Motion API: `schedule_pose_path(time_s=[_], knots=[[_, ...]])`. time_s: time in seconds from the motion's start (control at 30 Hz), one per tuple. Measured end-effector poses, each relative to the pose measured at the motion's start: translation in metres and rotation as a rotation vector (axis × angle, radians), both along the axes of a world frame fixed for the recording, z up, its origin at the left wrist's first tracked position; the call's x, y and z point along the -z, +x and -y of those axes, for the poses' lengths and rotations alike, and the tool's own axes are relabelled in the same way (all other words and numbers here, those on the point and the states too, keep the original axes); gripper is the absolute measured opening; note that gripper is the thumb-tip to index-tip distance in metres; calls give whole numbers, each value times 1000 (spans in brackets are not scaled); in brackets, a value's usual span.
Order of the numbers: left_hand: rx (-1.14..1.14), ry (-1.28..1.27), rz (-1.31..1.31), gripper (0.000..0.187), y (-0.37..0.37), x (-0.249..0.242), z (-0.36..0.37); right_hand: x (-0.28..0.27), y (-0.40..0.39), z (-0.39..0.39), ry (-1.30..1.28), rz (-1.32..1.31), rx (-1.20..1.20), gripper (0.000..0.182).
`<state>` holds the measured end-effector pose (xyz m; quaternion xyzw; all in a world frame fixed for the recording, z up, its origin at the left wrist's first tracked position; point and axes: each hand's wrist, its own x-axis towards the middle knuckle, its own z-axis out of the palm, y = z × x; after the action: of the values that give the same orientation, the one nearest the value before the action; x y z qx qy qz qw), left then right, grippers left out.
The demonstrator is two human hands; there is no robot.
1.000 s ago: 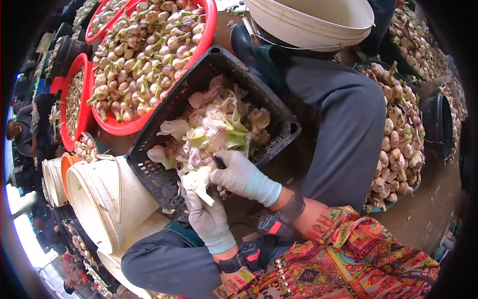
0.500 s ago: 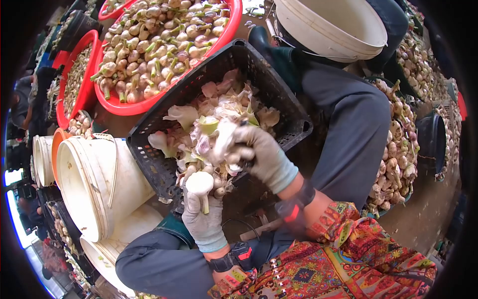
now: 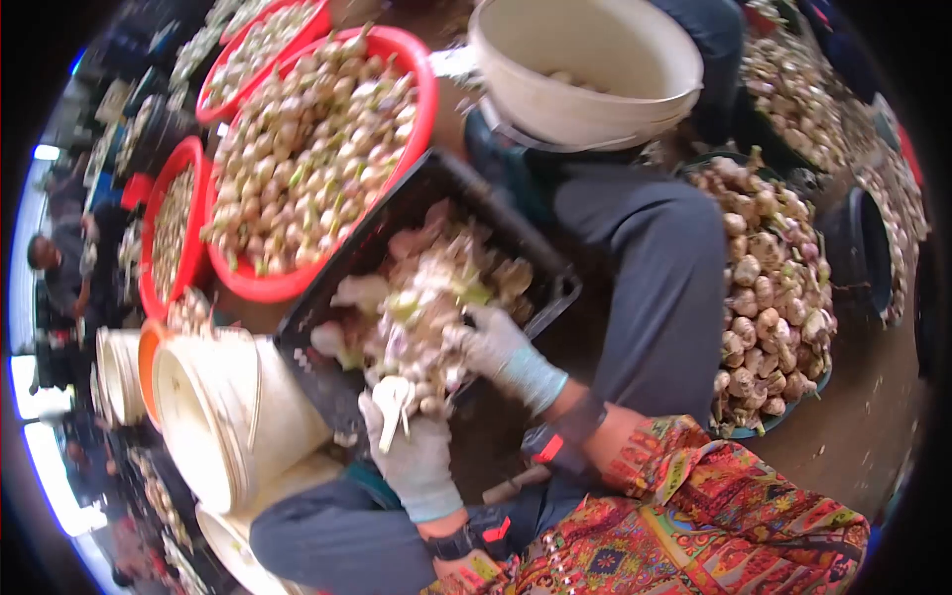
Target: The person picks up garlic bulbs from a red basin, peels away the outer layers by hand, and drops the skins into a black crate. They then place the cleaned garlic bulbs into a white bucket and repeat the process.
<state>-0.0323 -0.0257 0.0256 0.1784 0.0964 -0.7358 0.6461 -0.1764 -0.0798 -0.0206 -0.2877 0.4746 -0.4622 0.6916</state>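
My gloved left hand [image 3: 415,458] is closed around a white garlic bulb [image 3: 395,393] at the near edge of the black crate [image 3: 516,233]. The bulb looks smooth and peeled, with a short stem pointing down toward me. Over the crate's near side is my gloved right hand [image 3: 504,352], its fingers curled at the heap of garlic skins [image 3: 426,283]. Motion blur hides what is between those fingers, if anything. Small round pieces [image 3: 428,405] lie beside the bulb, partly behind my left hand.
Red tubs of garlic [image 3: 426,104] stand beyond the crate at left. White buckets [image 3: 203,421] lie at my left. A large white bucket [image 3: 595,124] stands ahead. Piled garlic bulbs [image 3: 764,307] fill a container at my right. Another person [image 3: 64,263] is at the far left.
The camera view has shifted, so the crate and tubs sit lower in the picture. My right hand has moved slightly right relative to the crate. The bulb's stem has tilted a little.
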Motion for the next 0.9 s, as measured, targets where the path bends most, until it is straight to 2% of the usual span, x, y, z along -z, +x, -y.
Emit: schedule_pose_path(time_s=[0.07, 0.13, 0.2, 0.23, 0.27, 0.3, 0.33, 0.37, 0.4, 0.47, 0.5, 0.53, 0.6, 0.63, 0.67, 0.7, 0.73, 0.77, 0.8, 0.83, 0.87, 0.9], knots=[[42, 22, 34, 43, -17, -6, 14, 22, 2, 0, 76, 124, 141, 20], [175, 11, 290, 36, -41, -19, 41, 11, -10, 4, 264, 266, 118, 22], [275, -97, 226, 41, -63, -18, 82, 18, -4, 5, 168, 222, 232, 18], [317, -105, 269, 44, -84, -29, 108, 17, -8, 6, 147, 85, 186, 23], [381, -183, 191, 47, -110, -46, 133, 16, -10, 5, 137, -52, 122, 29], [560, -486, -78, 53, -131, -42, 168, 17, -7, 5, 134, 84, 174, 26], [498, -306, 234, 58, -159, -75, 176, 57, 1, 3, 177, 344, 144, 19], [550, -416, 234, 61, -171, -80, 193, 49, -3, -1, 151, 414, 198, 16], [487, -399, 358, 61, -182, -86, 194, 42, -8, 4, 122, 482, 253, 13], [383, -394, 638, 55, -189, -94, 184, 22, -8, 9, -99, 153, 290, 12], [355, -395, 793, 51, -175, -89, 182, 30, -10, 8, 149, 403, 180, 12], [333, -392, 944, 47, -158, -81, 177, 8, -21, 13, 235, 163, 88, 14], [345, -310, 1190, 34, -97, -57, 198, 12, -15, 10, 191, 142, 54, 17], [313, -230, 1299, 32, -60, -39, 217, 18, -13, 8, 17, -30, 19, 25], [299, -123, 1437, 31, -26, -27, 237, 18, -11, 8, 27, -22, 13, 25], [357, -21, 1531, 30, 7, -18, 255, 15, -9, 9, 80, -73, -22, 24], [408, -35, 1672, 31, 58, 15, 282, 14, -7, 11, 133, -128, -58, 23], [573, -14, 1678, 31, 89, 24, 305, 15, -4, 14, 138, -102, -57, 25], [672, 124, 1852, 31, 114, 41, 320, 12, -5, 17, 186, -148, -114, 27], [801, 155, 2029, 31, 138, 57, 334, 8, -5, 23, 200, -125, -119, 27], [945, 167, 2202, 32, 168, 78, 351, 5, -3, 29, 216, -103, -111, 28], [1050, 14, 2193, 33, 212, 108, 366, -2, -1, 36, 219, -155, -166, 30]])
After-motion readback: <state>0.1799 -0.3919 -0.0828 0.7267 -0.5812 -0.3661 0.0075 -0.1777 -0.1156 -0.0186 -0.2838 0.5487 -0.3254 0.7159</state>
